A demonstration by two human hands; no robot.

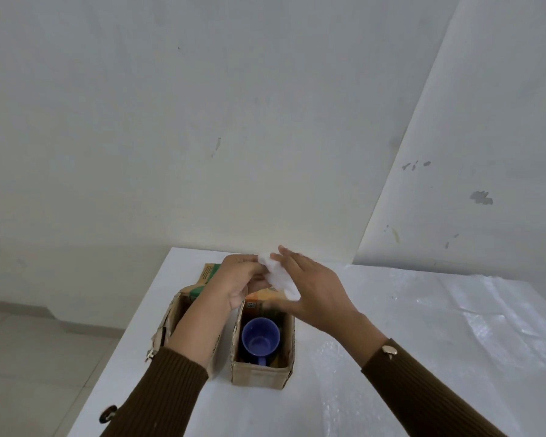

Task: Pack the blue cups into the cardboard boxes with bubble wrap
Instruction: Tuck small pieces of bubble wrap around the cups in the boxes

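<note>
Looking like a bare, unfurnished room: scuffed white walls [234, 121], pale tiled floor [29, 357], one white table [391, 310] standing near the corner.

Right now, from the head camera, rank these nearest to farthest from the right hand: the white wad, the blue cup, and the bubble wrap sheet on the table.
1. White wad: touching the right hand, held between both hands.
2. Blue cup: just below, inside the right-side box.
3. Bubble wrap sheet: spread across the table's right side.
</note>
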